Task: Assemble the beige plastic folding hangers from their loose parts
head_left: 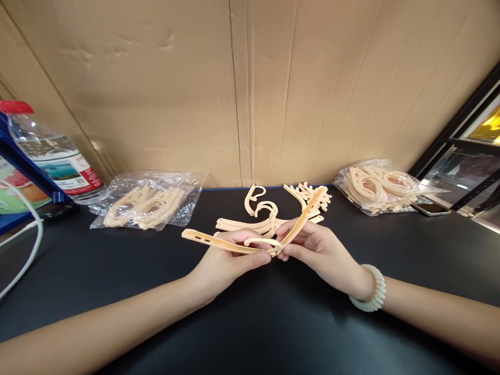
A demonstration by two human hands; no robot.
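Both hands hold a cream plastic folding clothes hanger (296, 230) above the black table. My left hand (228, 260) is closed on its left arm near the central joint, and that slotted arm sticks out to the left. With thumb and fingers, my right hand (318, 249) grips the base of the other arm, which slants up to the right. The hanger's curved hook (262, 241) lies between the hands, pointing left. Just behind are loose hanger arms (240, 225), partly hidden by my fingers, along with curved hooks (267, 207) and a pile of small branching pieces (312, 195).
A clear bag of cream parts (144, 207) lies at left, another bag (377, 187) at right beside a phone (432, 208). A water bottle (64, 161) and white cable (33, 252) are far left. Cardboard (167, 88) stands behind the table; a black rack (455, 117) is at right.
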